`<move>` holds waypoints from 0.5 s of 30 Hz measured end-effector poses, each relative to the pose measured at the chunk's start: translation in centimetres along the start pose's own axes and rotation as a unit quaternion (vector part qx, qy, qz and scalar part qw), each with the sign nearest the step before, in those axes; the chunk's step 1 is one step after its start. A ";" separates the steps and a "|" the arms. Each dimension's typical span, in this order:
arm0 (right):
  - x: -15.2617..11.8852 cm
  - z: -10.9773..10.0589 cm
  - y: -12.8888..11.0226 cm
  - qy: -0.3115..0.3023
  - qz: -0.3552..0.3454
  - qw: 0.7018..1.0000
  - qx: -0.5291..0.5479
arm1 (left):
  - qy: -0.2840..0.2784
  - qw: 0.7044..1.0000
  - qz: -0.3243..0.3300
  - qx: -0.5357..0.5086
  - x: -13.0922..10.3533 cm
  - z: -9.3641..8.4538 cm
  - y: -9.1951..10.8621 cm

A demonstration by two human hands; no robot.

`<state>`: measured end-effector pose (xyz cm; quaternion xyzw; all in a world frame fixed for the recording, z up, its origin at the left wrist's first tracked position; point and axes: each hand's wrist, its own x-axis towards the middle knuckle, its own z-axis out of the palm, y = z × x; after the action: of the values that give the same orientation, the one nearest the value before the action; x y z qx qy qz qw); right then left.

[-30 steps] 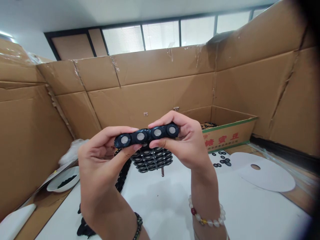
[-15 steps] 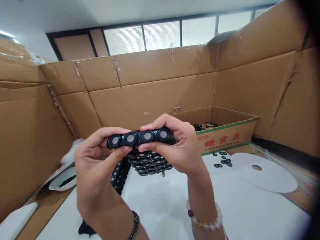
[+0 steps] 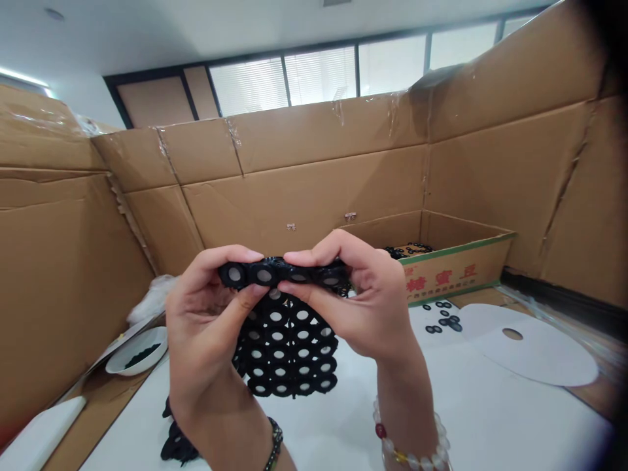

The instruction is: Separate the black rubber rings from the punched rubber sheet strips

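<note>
Between my hands is a black panel of joined rings (image 3: 290, 347), with pale round openings in rows. Its upper edge is pinched at chest height, and the rest hangs down over the white tabletop. My left hand (image 3: 202, 317) grips the left part of that edge, thumb below and fingers on top. On the right part, my right hand (image 3: 375, 307) holds the same way, its thumb close to the left one. The rings inside both palms are hidden. More black ring pieces (image 3: 179, 445) lie on the table beside my left forearm.
Tall cardboard walls (image 3: 314, 176) surround the white table (image 3: 338, 425). At the back right stands an open carton (image 3: 456, 268) with black rings inside. Several loose rings (image 3: 449, 320) lie near a white disc (image 3: 544, 353) with a hole. A white bowl (image 3: 118, 363) sits at left.
The hanging part of the panel has swung down and now shows more rows of openings. Both hands have shifted slightly right in view, still gripping the top edge, whose right end has tilted.
</note>
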<state>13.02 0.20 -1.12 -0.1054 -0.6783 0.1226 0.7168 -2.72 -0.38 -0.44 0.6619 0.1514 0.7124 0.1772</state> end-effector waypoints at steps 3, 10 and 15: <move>0.1 0.0 0.3 0.000 0.013 1.000 0.013 | -0.011 1.000 0.008 0.002 0.2 -0.1 -0.4; 0.3 0.1 0.4 -0.005 0.038 0.997 0.069 | -0.016 0.998 -0.018 0.050 0.3 -0.7 -0.5; 0.4 0.0 0.3 0.001 0.033 0.997 0.072 | -0.006 0.998 -0.029 0.055 0.3 -0.8 -0.5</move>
<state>13.00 0.61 -0.87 -0.0765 -0.6629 0.1947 0.7188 -3.50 0.20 -0.49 0.6702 0.2081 0.6936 0.1625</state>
